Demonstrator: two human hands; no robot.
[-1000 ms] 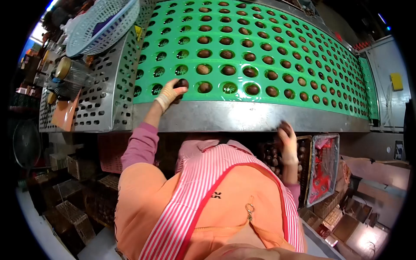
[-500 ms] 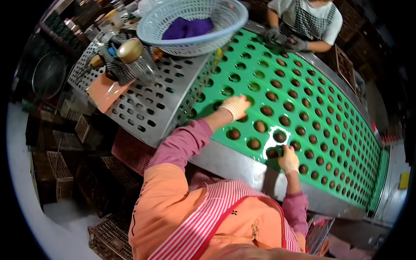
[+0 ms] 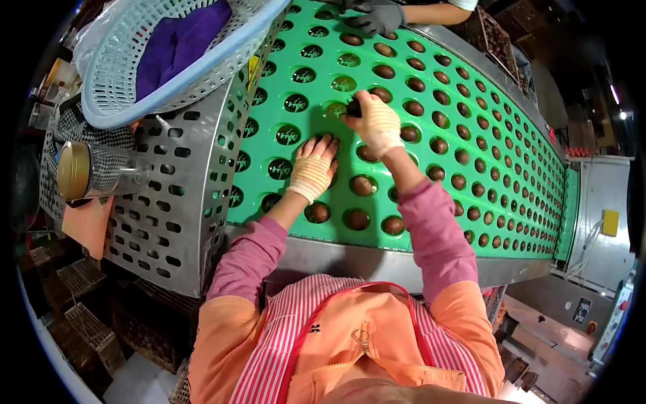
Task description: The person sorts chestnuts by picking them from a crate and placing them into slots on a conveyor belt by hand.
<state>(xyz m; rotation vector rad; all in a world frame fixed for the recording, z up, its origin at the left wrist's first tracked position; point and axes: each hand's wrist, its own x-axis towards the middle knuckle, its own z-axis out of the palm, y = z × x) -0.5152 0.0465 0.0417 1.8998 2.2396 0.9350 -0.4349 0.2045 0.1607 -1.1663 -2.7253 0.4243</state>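
A green tray surface (image 3: 269, 209) has rows of round pockets, many of them holding brown round items such as this one (image 3: 363, 185). Pockets toward the left hold no brown item and show pale marks. My left hand (image 3: 313, 165) lies palm down over the pockets, fingers spread, a striped wrap around its palm. Farther up and to the right, my right hand (image 3: 377, 121), wrapped alike, pinches a dark round item (image 3: 353, 106) just above a pocket.
A blue basket (image 3: 182, 89) with purple cloth (image 3: 176, 46) rests at upper left on a perforated metal shelf (image 3: 171, 202). Beside it lies a gold-lidded jar (image 3: 74, 170). A co-worker's gloved hand (image 3: 378, 17) is over the tray's far edge. Crates (image 3: 498, 37) stand beyond.
Both hands have moved over the tray, the right one farther in and to the left. The view has turned, and the co-worker's gloved hand now reaches over the pockets.
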